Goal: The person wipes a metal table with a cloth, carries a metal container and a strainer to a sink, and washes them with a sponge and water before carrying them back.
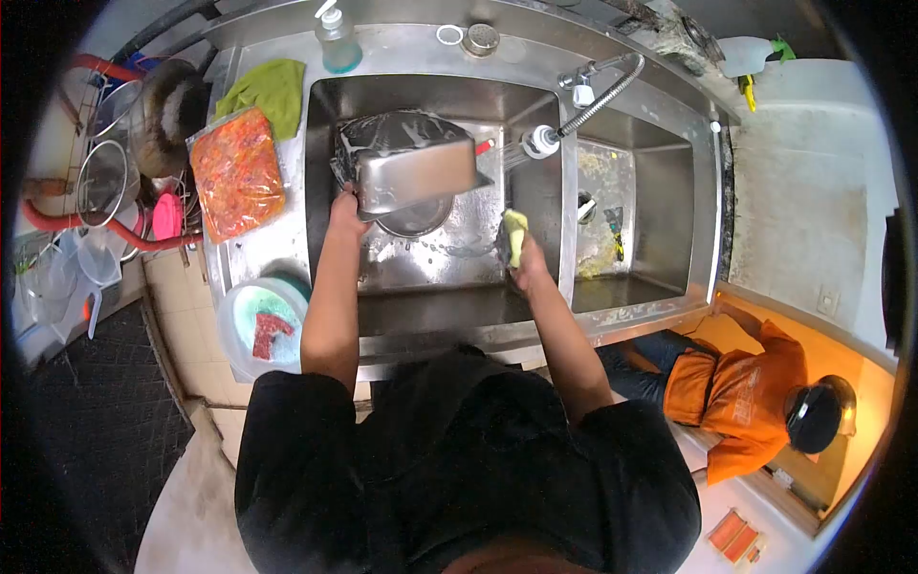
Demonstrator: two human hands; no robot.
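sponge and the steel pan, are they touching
Apart: head view shows bare sink floor between the sponge in the right hand and the pan.

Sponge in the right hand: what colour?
Yellow. The sponge is gripped by the right hand over the sink; the head view shows it.

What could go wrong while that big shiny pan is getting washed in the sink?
The metal pan looks wet and soapy, and only the left hand grips it, at one end, while the right hand holds a sponge; it might slip onto the bowl underneath. The sprayer points at the tilted pan, so water could splash out. A person crouching nearby might get splashed or bumped.
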